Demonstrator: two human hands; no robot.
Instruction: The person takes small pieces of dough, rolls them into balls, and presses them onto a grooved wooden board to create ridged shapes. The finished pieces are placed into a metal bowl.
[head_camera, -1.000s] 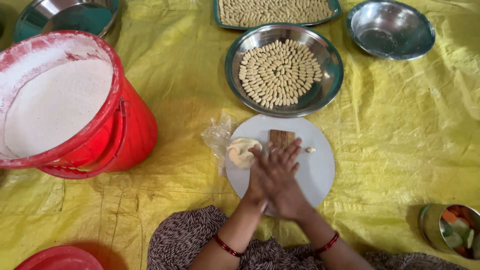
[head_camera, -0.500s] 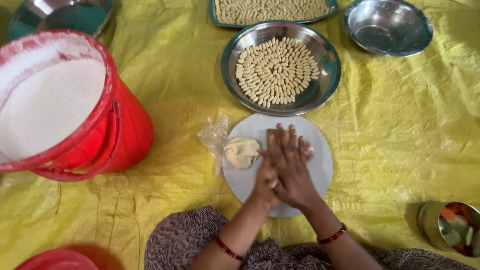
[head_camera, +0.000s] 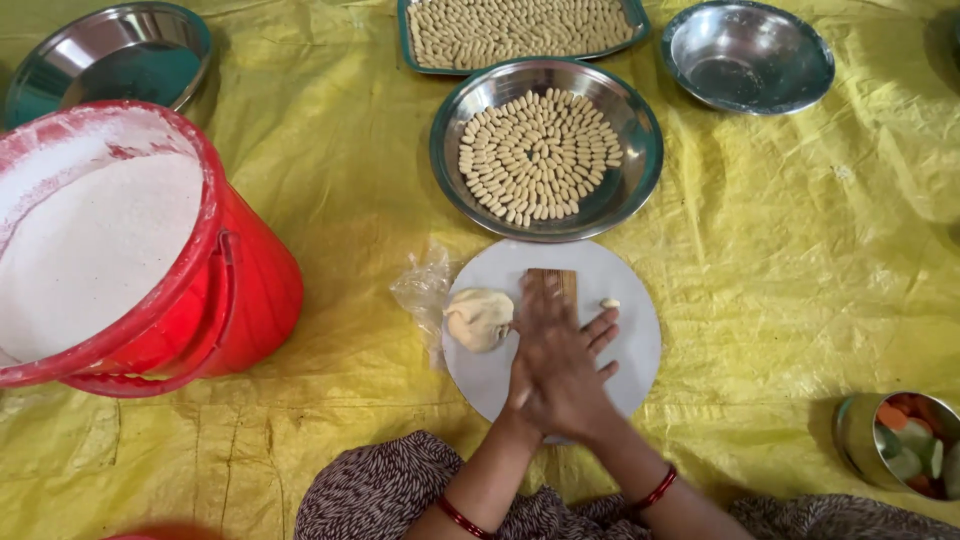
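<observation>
Head view, two hands (head_camera: 555, 365), one dough lump (head_camera: 478, 318)

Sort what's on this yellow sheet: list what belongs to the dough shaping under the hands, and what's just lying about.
In use:
left hand and right hand, pressed together
white round board
ridged wooden block
dough lump
steel plate of shaped pieces

Lying about:
empty steel bowl
red bucket
small tin
</observation>
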